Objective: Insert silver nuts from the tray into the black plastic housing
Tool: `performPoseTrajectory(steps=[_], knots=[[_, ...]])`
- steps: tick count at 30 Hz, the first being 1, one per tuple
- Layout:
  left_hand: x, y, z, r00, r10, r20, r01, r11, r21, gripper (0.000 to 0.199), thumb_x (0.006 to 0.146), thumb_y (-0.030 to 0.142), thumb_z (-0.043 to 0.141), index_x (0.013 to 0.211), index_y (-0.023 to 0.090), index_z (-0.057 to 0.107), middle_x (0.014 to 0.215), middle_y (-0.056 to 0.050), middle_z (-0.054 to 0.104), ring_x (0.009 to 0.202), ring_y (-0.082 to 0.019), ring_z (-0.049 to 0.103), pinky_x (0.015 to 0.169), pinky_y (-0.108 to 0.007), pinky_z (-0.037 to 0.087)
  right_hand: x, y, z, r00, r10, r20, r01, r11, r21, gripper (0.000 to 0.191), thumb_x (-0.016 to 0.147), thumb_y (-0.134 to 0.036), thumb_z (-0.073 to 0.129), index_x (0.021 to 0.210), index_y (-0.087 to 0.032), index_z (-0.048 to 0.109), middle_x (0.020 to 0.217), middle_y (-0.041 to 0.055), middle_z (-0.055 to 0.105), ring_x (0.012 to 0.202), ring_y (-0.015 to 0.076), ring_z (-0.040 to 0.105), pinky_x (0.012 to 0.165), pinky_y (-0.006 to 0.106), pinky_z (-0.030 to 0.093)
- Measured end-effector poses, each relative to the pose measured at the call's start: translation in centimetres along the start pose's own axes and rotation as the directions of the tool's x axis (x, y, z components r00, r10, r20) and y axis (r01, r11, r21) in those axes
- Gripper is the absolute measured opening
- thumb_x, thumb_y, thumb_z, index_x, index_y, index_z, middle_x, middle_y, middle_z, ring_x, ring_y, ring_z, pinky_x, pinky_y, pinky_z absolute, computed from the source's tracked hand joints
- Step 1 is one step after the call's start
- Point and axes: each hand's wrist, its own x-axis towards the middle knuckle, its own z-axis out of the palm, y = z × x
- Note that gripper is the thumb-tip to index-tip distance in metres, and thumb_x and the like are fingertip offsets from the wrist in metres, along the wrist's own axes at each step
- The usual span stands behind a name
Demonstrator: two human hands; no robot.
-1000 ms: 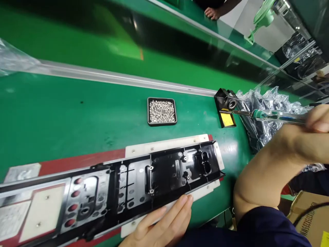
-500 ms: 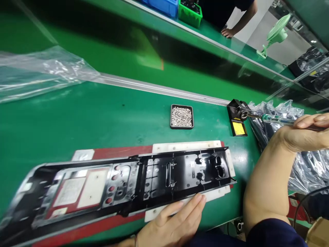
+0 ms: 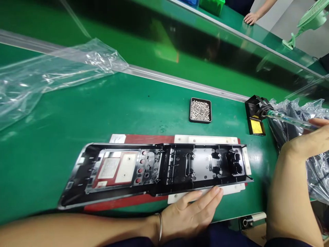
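Note:
A long black plastic housing (image 3: 180,168) lies open side up on a red and white fixture (image 3: 149,139). Along its near edge rests my left hand (image 3: 191,209), fingers stretched out, holding nothing. At the far right my right hand (image 3: 317,137) grips a soldering iron (image 3: 290,120) with a clear handle, its tip end in the black stand (image 3: 254,109). A yellow sponge (image 3: 256,127) sits in the stand's base. Small silvery metal pieces (image 3: 200,110) fill a square black tray (image 3: 190,111) behind the housing.
Clear plastic film (image 3: 77,65) covers the table's left back. Plastic-wrapped dark parts (image 3: 290,106) lie beside the stand. Beyond the transparent divider (image 3: 221,65) are a green bin (image 3: 212,6), another person's hand (image 3: 251,18) and a green fan (image 3: 311,17).
The view has shifted left, so the things on the table appear farther right. The iron's metal shaft, visible before, now sits deeper in the stand. My left hand stays at the housing's near edge.

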Motion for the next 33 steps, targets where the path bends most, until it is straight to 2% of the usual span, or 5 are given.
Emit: performPoseTrajectory(steps=[5,13,22,27,33], knots=[[0.2,-0.1,-0.1,1.0,0.011,-0.014,-0.012,0.999,-0.038,0.026,0.099,0.02,0.048,0.104,0.025,0.072,0.139,-0.003,0.054,0.136,-0.019,0.04,0.103,-0.031,0.032,-3.3,3.0,-4.7,0.914,0.288,0.286,-0.271,0.957,-0.098,0.069,0.089,-0.065,0.04,0.111,-0.002,0.059,0.102,0.0178,0.06,0.074,0.0163,0.061,0.058,0.024,0.048],[0.1,-0.4,-0.5,0.993,0.051,0.106,-0.04,0.993,-0.11,0.022,0.092,0.029,0.061,0.11,0.018,0.067,0.145,-0.013,0.046,0.142,-0.025,0.03,0.121,-0.043,-0.001,-8.3,-2.8,-9.7,0.412,0.348,0.842,-0.212,0.935,-0.283,0.064,0.08,-0.069,0.056,0.101,-0.009,0.067,0.076,0.0061,0.059,0.065,0.0153,0.053,0.059,0.023,0.043],[1.9,-0.7,-4.4,0.99,0.133,-0.049,-0.13,0.99,0.06,0.022,0.099,0.035,0.053,0.108,0.024,0.071,0.133,-0.001,0.06,0.129,-0.019,0.048,0.107,-0.031,0.034,-12.9,-7.7,-7.3,0.369,0.347,0.862,0.17,0.887,-0.43,0.077,0.08,-0.072,0.027,0.127,-0.018,0.055,0.086,0.0074,0.062,0.08,0.032,0.059,0.069,0.036,0.035],[1.9,-9.7,-11.3,0.972,-0.231,-0.052,0.236,0.939,0.248,0.033,0.104,0.033,0.039,0.111,0.015,0.066,0.124,-0.005,0.064,0.121,-0.019,0.055,0.094,-0.035,0.048,-13.6,-7.0,-6.2,0.317,0.376,0.871,0.293,0.834,-0.467,0.075,0.085,-0.066,0.014,0.131,-0.02,0.05,0.102,0.0122,0.063,0.093,0.0415,0.06,0.078,0.047,0.04],[-13.2,-21.1,-17.7,0.733,-0.673,-0.094,0.582,0.551,0.598,0.053,0.1,0.045,0.047,0.118,-0.003,0.06,0.114,-0.026,0.064,0.096,-0.043,0.066,0.07,-0.052,0.06,-14.3,-3.3,-5.4,0.201,0.358,0.912,0.278,0.872,-0.404,0.073,0.091,-0.067,0.009,0.135,-0.021,0.045,0.107,0.0118,0.062,0.098,0.036,0.061,0.086,0.046,0.046]])
